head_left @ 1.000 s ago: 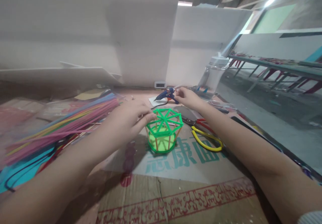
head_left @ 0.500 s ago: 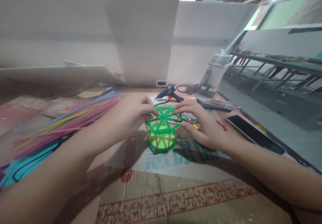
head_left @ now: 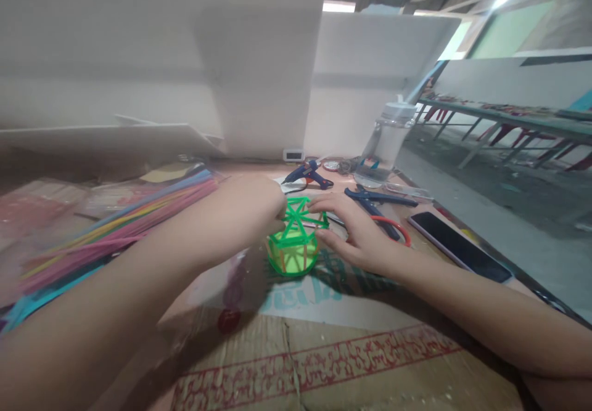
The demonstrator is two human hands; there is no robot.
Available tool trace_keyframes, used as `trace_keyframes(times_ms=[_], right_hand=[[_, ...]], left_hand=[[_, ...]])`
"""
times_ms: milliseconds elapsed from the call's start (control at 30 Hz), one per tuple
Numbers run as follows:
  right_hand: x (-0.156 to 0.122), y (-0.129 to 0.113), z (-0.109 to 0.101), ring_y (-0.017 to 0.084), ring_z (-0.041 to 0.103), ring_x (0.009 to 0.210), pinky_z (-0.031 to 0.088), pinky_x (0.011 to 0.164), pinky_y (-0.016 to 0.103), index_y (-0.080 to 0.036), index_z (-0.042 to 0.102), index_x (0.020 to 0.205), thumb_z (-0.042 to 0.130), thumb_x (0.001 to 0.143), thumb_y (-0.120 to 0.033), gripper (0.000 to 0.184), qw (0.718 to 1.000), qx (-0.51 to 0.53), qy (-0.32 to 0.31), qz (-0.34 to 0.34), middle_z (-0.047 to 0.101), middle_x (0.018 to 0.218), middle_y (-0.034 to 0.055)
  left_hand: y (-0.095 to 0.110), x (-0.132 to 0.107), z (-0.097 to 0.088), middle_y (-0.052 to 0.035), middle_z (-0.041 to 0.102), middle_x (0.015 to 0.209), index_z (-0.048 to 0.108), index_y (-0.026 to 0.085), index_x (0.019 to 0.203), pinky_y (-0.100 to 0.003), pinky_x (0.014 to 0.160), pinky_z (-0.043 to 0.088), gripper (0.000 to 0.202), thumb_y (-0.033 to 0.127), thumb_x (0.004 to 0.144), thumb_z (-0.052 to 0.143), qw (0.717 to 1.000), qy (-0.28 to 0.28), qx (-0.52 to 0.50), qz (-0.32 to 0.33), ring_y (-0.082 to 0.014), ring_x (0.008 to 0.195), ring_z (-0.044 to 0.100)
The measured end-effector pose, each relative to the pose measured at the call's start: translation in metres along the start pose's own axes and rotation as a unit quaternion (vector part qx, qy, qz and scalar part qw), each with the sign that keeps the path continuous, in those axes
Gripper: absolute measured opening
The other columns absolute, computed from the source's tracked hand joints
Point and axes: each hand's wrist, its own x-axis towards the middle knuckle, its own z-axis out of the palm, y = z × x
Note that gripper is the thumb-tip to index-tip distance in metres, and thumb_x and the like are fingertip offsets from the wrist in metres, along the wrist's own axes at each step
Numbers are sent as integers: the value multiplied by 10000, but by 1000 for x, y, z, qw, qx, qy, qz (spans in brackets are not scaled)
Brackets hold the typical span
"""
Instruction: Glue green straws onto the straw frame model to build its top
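Observation:
A small cage-like frame of green pipe cleaners (head_left: 296, 215) stands on the table, with spokes on top, thin orange-brown posts and a round yellow-green base (head_left: 292, 262). My left hand (head_left: 256, 214) is curled against its left upper edge; its fingertips are turned away, and anything in them is hidden. At the right, my right hand (head_left: 354, 229) has thumb and fingers around the frame's upper rim, steadying it.
Behind the frame lies a blue glue gun (head_left: 309, 175) near a small white display (head_left: 293, 154). Pliers-like cutters (head_left: 382, 197), a water bottle (head_left: 383, 146) and a phone (head_left: 457, 246) are on the right. Pipe cleaners (head_left: 139, 217) lie left. A white panel (head_left: 259, 78) rises behind.
My left hand has rolled over and curled, so its fingers no longer show. My right hand stays at the rim, and the view has shifted slightly.

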Motion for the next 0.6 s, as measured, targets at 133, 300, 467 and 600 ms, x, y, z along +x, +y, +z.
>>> trace_keyframes(times_ms=[133, 300, 467, 600], right_hand=[[-1, 3, 0, 263, 617, 1169, 514, 1004, 489, -241, 540, 1247, 587, 994, -322, 270, 1000, -8, 5, -5, 661, 1216, 122], [-2, 6, 1, 274, 616, 1184, 514, 1004, 498, -261, 520, 1284, 586, 995, -342, 307, 1000, -2, -14, 11, 658, 1242, 116], [-4, 7, 4, 273, 617, 1181, 511, 1004, 494, -262, 524, 1288, 584, 996, -346, 310, 1000, -1, -7, 10, 660, 1233, 115], [-3, 8, 3, 274, 617, 1176, 512, 995, 497, -265, 521, 1290, 580, 997, -333, 307, 1000, -6, -14, 16, 659, 1235, 116]], left_hand=[[11, -4, -5, -31, 622, 619, 648, 195, 580, -311, 578, 312, 271, 236, 839, 580, 999, -5, 36, -12, -158, 570, 500], [16, -13, -3, -66, 700, 747, 681, 179, 700, -318, 622, 351, 284, 231, 922, 512, 998, 43, 38, -38, -205, 701, 595], [4, -20, -3, -49, 678, 764, 656, 175, 751, -303, 628, 363, 325, 299, 985, 468, 994, 91, -45, -48, -190, 696, 582], [-7, -28, -5, -24, 711, 872, 679, 200, 868, -293, 695, 424, 305, 397, 1000, 489, 981, 99, -164, -37, -191, 807, 628]])
